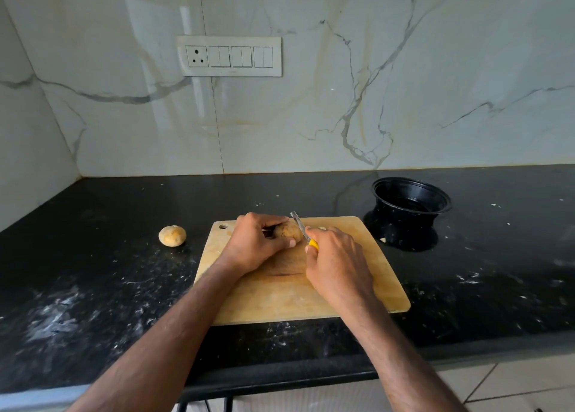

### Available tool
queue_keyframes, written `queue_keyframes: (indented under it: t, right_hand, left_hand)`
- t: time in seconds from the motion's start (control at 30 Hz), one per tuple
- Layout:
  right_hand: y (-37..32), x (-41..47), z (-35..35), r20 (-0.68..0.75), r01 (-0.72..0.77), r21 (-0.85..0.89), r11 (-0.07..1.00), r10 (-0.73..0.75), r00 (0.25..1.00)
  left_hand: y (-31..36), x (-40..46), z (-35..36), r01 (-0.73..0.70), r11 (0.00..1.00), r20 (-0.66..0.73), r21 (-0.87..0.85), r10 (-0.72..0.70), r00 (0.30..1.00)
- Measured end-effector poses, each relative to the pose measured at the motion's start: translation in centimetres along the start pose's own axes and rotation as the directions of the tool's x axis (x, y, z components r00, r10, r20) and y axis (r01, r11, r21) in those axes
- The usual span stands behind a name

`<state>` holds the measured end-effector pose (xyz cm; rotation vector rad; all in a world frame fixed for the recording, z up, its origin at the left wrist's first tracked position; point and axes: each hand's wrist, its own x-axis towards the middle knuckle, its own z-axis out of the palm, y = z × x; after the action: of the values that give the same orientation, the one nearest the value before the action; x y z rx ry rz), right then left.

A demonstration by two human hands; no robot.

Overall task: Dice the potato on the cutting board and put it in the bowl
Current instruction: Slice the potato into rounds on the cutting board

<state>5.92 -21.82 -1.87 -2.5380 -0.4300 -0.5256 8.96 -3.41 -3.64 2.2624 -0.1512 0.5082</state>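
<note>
**Potato held and knife set on a cutting board**

Left hand (255,243) fingers curl over the potato (287,231), pinning it to the cutting board (280,299). Right hand (334,262) clamps the yellow handle of the knife (303,229), blade against the potato. At 2 o'clock stands the black bowl (411,200); at 9 o'clock, a second potato (172,235). Speckled black counter (93,302); veined marble wall (404,84) with switch panel (229,56).

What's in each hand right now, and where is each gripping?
The left hand grips the potato from above on the cutting board. The right hand holds the knife by its yellow handle, blade at the potato.
</note>
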Motion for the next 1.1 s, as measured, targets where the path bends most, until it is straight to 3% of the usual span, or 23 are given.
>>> queue_keyframes:
  t: [0.63, 1.1]
  right_hand:
    - [-0.7, 2.0, 0.6, -0.001, -0.019, 0.013, 1.000, 0.019, 1.000]
    - [-1.4, 1.9, 0.1, 0.121, -0.034, -0.003, 0.999, 0.034, 0.992]
  left_hand:
    - [0.2, 0.0, 0.0, 0.007, 1.000, 0.014, -0.016, -0.006, 1.000]
    - [0.8, -0.1, 0.3, 0.026, 0.999, -0.017, 0.035, -0.026, 1.000]
